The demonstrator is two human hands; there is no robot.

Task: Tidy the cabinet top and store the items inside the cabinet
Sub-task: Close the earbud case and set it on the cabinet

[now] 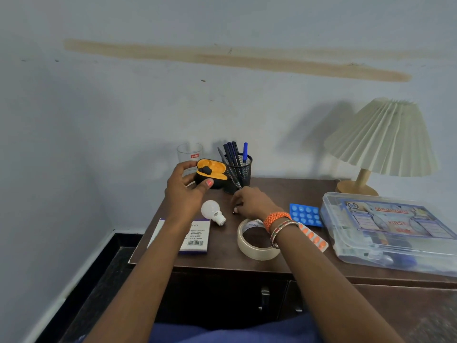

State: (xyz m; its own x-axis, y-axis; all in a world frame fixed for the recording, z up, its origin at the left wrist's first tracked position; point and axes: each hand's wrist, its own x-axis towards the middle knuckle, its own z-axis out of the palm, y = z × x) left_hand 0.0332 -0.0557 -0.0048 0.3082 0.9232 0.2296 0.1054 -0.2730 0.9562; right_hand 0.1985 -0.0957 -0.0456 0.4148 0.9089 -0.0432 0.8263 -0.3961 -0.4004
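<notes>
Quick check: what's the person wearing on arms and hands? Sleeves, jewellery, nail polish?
Both forearms are bare, no sleeves or gloves in view. The right wrist carries a thick orange braided band and, just behind it, a stack of thin beaded bangles. The left hand shows pink polish on the thumbnail; its wrist is bare. The right hand shows a pale nail; no rings visible.

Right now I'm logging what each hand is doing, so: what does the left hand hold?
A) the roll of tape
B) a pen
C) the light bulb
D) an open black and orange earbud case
D: the left hand grips the open earbud case, lifted above the cabinet top.
</notes>
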